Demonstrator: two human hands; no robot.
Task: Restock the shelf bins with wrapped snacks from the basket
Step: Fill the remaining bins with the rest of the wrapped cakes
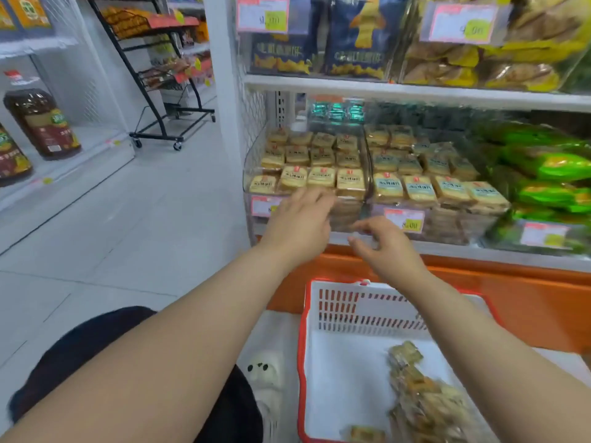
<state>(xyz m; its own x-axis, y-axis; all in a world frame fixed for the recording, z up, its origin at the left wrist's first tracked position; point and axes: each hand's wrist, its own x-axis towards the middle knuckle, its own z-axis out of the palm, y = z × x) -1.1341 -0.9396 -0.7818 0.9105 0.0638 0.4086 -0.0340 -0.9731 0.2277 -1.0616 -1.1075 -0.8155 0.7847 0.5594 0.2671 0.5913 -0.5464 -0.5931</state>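
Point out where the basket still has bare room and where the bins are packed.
The basket floor is bare along its left and far side, beside the leftover snacks heaped at its right. The left bin and middle bin look packed to the front, where the left hand and right hand reach.

White basket w/ red rim on floor, a few wrapped snacks inside at right. Clear shelf bins above hold neat rows of square yellow packs.

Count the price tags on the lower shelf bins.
3: one on the left bin, partly behind the left hand; one on the middle bin; one on the green-packet bin. Others may be out of frame.
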